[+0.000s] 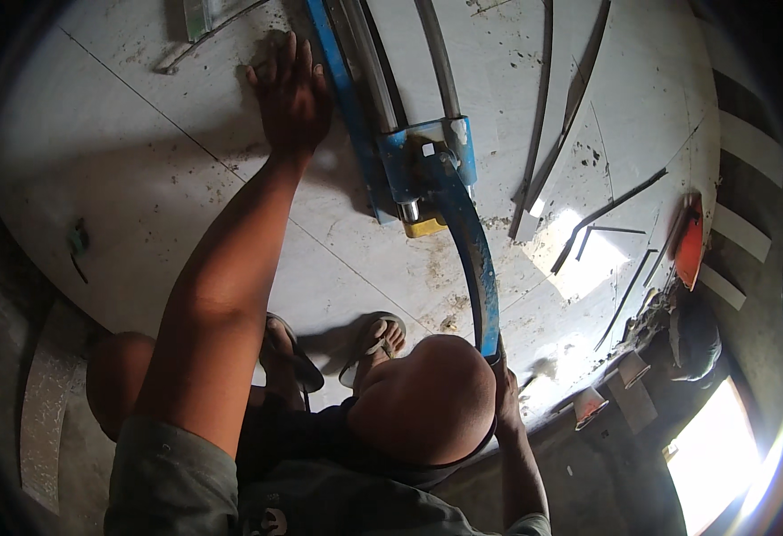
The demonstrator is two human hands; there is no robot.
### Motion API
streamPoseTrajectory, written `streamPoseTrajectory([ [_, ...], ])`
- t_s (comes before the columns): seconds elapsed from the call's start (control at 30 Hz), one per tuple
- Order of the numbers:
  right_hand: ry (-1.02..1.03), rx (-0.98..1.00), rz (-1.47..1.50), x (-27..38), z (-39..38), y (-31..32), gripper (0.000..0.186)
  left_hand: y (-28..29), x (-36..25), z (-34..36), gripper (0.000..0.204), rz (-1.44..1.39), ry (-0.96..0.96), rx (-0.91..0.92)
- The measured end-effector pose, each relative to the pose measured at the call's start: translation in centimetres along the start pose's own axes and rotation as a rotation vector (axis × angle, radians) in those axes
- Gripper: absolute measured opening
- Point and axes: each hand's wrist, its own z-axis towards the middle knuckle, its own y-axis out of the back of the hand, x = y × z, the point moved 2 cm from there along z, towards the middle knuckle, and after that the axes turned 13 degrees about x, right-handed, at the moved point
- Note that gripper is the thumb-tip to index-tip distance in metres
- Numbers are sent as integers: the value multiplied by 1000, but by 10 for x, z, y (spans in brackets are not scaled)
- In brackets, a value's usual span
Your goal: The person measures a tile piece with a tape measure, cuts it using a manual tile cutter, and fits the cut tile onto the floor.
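My left hand [293, 103] lies with fingers spread on a large pale tile surface [186, 188], just left of a blue manual tile cutter [394, 170]. Two metal rails [372, 67] run through the cutter's blue carriage, which has a yellow part [425, 229] under its near side. From the carriage a worn blue lever handle [473, 246] curves back toward me. My right hand [506, 397] is closed around its near end beside my right knee, which partly hides the fingers.
Thin dark strips [607, 214] lie scattered on the right, with grit around them. An orange-red object [690, 241] stands at the right edge. A small green object [79, 239] is at the left, and a clear greenish piece [197, 20] at the top. My sandalled feet [378, 339] are close by.
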Motion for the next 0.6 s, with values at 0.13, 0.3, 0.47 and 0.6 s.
streamPoseTrajectory([
  [0.13, -149, 27, 102, 7, 3, 1, 88, 2, -1, -2, 51, -5, 0, 10],
  [0.3, 52, -12, 47, 22, 8, 8, 85, 1, -1, 1, 50, 40, 1, 18],
  [0.47, 123, -104, 35, 75, 33, 24, 75, 3, -1, 1, 53, 143, 57, 128],
  [0.6, 226, -163, -34, 112, 70, 41, 72, 7, -5, -4, 56, -66, 7, 36],
])
